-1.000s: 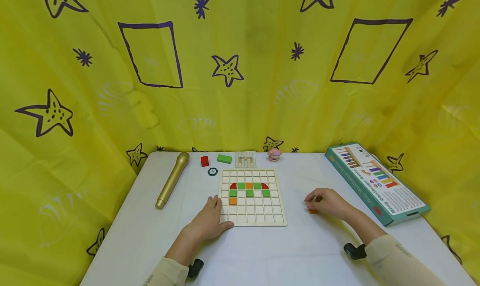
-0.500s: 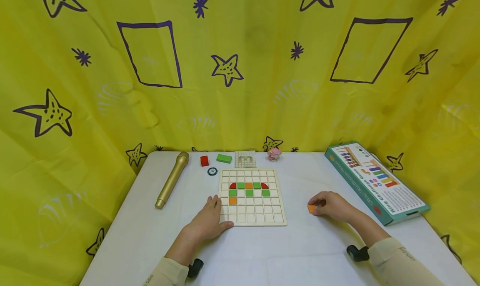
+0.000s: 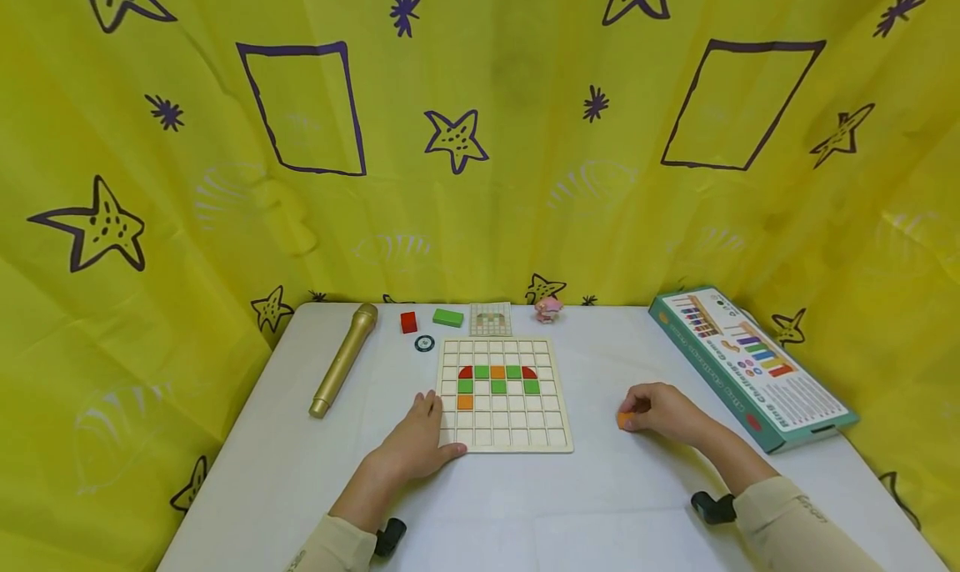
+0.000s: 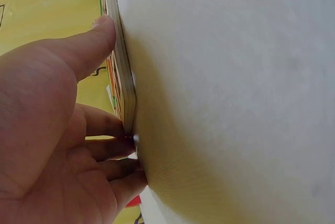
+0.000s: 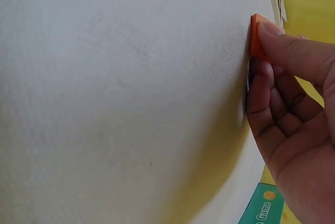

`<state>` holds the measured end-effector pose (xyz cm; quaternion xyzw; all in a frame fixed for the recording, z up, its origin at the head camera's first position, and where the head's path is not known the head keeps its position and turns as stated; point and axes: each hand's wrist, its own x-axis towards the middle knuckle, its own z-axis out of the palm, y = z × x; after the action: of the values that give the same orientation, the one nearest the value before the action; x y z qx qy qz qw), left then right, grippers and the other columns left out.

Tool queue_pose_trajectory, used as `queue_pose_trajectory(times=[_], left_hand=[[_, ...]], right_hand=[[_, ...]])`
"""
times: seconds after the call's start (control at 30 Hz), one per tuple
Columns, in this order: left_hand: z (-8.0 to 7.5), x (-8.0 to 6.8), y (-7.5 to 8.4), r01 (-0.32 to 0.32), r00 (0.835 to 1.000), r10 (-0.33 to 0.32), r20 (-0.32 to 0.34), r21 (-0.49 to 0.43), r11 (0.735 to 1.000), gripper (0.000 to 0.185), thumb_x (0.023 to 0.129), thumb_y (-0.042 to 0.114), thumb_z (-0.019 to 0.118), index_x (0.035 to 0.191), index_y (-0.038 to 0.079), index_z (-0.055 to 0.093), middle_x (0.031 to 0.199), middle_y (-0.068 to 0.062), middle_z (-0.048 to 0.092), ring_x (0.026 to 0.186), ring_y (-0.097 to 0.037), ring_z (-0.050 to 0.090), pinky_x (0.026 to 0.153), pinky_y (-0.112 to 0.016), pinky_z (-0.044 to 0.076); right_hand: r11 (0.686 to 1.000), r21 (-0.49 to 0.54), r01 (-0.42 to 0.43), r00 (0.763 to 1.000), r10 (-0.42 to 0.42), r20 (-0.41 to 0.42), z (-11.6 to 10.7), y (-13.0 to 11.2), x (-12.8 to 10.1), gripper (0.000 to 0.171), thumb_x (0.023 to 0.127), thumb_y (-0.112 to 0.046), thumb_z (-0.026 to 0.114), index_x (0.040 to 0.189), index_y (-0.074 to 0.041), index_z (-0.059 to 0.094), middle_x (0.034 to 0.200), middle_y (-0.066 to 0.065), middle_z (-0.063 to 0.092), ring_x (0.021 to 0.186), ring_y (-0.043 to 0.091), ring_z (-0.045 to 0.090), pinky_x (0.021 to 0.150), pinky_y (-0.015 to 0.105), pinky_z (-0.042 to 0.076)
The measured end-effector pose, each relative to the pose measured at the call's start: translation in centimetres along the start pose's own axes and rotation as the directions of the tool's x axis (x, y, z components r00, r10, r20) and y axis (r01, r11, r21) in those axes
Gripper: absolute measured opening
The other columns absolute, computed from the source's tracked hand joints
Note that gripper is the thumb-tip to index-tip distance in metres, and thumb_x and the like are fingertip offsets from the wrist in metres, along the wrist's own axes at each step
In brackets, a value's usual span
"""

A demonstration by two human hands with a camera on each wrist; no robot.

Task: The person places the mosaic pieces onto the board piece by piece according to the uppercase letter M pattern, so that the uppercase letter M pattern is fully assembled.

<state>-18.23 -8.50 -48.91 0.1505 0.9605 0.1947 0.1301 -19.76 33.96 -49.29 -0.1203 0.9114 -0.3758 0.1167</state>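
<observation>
So we count nine tiles on grid board (image 3: 504,395); left hand (image 3: 417,445) flat steadying its edge, right hand (image 3: 662,411) pinching one orange tile (image 3: 623,420).

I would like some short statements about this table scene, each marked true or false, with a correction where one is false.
1. The right hand pinches an orange tile on the white table. True.
2. The left hand rests on the gold microphone. False: it rests at the left near corner of the grid board, thumb along the near edge; the microphone lies apart, further left.
3. The grid board holds red, green and orange tiles. True.
4. The teal game box lies to the left of the board. False: it lies at the right side of the table.
5. A red block and a green block lie beyond the board. True.
</observation>
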Motion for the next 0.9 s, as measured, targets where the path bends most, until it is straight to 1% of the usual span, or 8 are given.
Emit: queue_pose_trajectory(times=[0.1,0.23,0.4,0.47,0.67,0.9], left_hand=[[0.0,0.0,0.0,-0.002,1.0,0.002,0.0,0.007,1.0,0.094,0.091,0.047,0.071,0.151,-0.012,0.031,0.16,-0.027,0.025,0.15,-0.042,0.019,0.116,-0.052,0.029],[0.0,0.1,0.0,-0.003,1.0,0.003,-0.002,0.01,1.0,0.093,0.091,0.046,0.072,0.151,-0.012,0.031,0.16,-0.027,0.025,0.149,-0.042,0.02,0.116,-0.052,0.029],[0.1,0.0,0.0,0.001,1.0,-0.001,-0.002,0.01,1.0,0.094,0.091,0.047,0.072,0.152,-0.011,0.03,0.16,-0.027,0.025,0.15,-0.042,0.02,0.116,-0.051,0.03],[0.1,0.0,0.0,-0.002,1.0,0.002,-0.004,0.006,1.0,0.094,0.091,0.047,0.072,0.151,-0.012,0.031,0.16,-0.027,0.026,0.149,-0.043,0.02,0.116,-0.052,0.03],[0.2,0.0,-0.1,-0.001,1.0,0.001,-0.004,-0.002,1.0,0.094,0.091,0.047,0.072,0.151,-0.012,0.031,0.16,-0.027,0.026,0.149,-0.043,0.02,0.116,-0.052,0.03],[0.3,0.1,-0.2,0.002,1.0,-0.002,-0.004,-0.007,1.0,0.095,0.09,0.048,0.072,0.151,-0.012,0.031,0.16,-0.027,0.026,0.149,-0.042,0.02,0.115,-0.052,0.031]], right_hand=[[1.0,-0.001,0.011,1.0,-0.011,-0.004,0.0,0.1,0.0,0.011,0.083,-0.012,0.082,0.088,-0.011,0.072,0.086,-0.003,0.069,0.083,0.018,0.058,0.075,0.025,0.048],[1.0,-0.003,0.018,1.0,-0.018,-0.007,-0.1,0.0,0.0,0.01,0.084,-0.014,0.082,0.086,-0.012,0.072,0.087,-0.004,0.071,0.083,0.017,0.058,0.075,0.025,0.048],[1.0,-0.006,-0.01,1.0,0.01,-0.008,0.0,-0.2,0.5,0.011,0.084,-0.017,0.083,0.084,-0.014,0.072,0.085,-0.005,0.071,0.081,0.016,0.057,0.073,0.025,0.048],[1.0,-0.014,-0.016,1.0,0.016,-0.017,0.1,-0.3,0.9,0.011,0.084,-0.017,0.083,0.084,-0.015,0.073,0.085,-0.005,0.071,0.081,0.016,0.058,0.072,0.025,0.048],[1.0,-0.029,-0.007,0.999,0.006,-0.034,0.1,-1.2,2.3,0.007,0.084,-0.011,0.082,0.083,-0.013,0.075,0.083,-0.004,0.071,0.081,0.017,0.058,0.071,0.028,0.05],[1.0,0.003,-0.017,1.0,0.017,0.006,0.1,-3.1,4.0,0.003,0.086,-0.009,0.079,0.087,-0.011,0.077,0.083,-0.003,0.073,0.08,0.017,0.061,0.071,0.03,0.052]])
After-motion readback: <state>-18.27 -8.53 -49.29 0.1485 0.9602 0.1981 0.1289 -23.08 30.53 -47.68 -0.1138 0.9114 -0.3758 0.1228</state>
